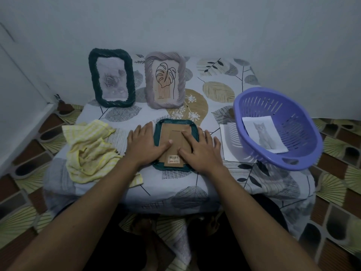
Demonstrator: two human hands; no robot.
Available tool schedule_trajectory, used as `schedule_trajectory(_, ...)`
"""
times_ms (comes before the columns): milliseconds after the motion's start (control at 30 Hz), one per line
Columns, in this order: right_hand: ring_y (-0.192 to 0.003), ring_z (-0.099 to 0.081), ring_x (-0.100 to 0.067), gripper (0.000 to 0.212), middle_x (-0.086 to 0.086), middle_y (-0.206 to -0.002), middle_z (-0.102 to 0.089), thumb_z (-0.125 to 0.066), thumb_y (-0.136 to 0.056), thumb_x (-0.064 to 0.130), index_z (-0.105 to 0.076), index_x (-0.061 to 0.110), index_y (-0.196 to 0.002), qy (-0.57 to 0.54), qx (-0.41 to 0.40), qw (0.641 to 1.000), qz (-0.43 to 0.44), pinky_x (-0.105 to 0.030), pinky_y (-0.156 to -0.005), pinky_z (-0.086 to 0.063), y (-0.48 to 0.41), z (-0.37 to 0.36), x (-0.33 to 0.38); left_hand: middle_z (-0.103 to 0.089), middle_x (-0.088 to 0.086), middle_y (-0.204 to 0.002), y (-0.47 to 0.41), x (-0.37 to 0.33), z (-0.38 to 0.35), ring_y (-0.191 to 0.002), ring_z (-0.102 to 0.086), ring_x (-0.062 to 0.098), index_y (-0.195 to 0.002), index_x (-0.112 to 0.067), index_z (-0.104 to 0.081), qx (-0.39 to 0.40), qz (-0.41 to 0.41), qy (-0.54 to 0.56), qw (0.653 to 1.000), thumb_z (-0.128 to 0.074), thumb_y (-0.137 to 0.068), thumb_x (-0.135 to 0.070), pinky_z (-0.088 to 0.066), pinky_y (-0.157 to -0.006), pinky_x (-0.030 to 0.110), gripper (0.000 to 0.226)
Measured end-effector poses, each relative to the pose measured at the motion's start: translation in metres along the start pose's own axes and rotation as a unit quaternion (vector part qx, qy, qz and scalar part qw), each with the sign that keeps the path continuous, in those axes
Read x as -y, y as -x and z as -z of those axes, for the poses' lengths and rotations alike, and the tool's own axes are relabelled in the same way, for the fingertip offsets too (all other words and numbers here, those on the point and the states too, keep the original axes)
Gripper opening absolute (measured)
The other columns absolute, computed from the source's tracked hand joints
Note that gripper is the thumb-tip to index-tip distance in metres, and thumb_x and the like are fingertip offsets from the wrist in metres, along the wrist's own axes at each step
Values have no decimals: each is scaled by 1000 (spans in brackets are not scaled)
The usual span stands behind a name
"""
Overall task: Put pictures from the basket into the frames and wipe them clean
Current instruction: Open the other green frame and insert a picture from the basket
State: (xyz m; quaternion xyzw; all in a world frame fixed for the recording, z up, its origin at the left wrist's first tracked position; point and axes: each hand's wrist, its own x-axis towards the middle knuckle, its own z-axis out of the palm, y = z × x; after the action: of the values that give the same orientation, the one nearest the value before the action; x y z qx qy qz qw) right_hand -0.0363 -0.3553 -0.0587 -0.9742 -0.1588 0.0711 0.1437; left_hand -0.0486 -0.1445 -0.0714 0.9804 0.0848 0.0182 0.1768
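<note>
Head view lets us look down at our two hands on a small surface (214, 90) with a leafy cloth on it. Between them a teal frame (173, 168) lies face down. Its long side runs away from us, toward the wall. Its rim looks bumpy, like twisted rope. Its brown card back (175, 133) is flat and smooth, with a price sticker near us.

Our left hand (143, 142) and right hand (199, 151) both press flat on that back. Each grip is open, with straight fingers, and holds nothing.

A cat picture (263, 136) lies in the purple basket (273, 163), off to the right of the frame. We think the right hand is nearer to it and should fetch it. The basket is hard plastic with slots and sits tipped. The picture is thin paper and would bend easily. A white sheet (227, 141) lies just beside the basket and partly under it.

A soft yellow cloth (88, 151) lies crumpled to the left, near the left hand. We think it is for wiping.

At the back, a dark green frame (91, 75) and a pale grey frame (149, 79) stand up with pictures inside.
</note>
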Motion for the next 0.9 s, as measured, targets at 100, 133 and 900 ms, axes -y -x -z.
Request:
schedule_trajectory(100,-152,-5,-27,68,-5,-166,-9,-36,-89,70,-18,51,-152,-16,-1,1000,-8,-53,-120,-1,-1,3,1,-24,10,-162,3,1,0,-149,-18,32,-153,-14,-23,16,-14,-22,1000,-19,-71,-93,-11,-121,54,114)
schedule_trajectory(133,-152,-7,-27,69,-4,-166,-12,-38,-87,70,-20,52,-151,-26,-1,1000,-12,-52,-120,-3,-1,4,1,-19,9,-164,4,0,1,-151,-14,31,-156,-15,-20,20,-12,-31,999,-16,-70,-93,-9,-122,53,115)
schedule_trajectory(900,-123,-49,-23,32,9,-113,-69,-67,-80,63,-74,38,-99,-215,-136,926,-277,-44,-96,-26,-56,26,14,-24,5,-163,6,-2,-2,-150,-16,28,-153,-20,-27,-19,-8,-37,999,-17,-68,-93,-11,-120,52,112)
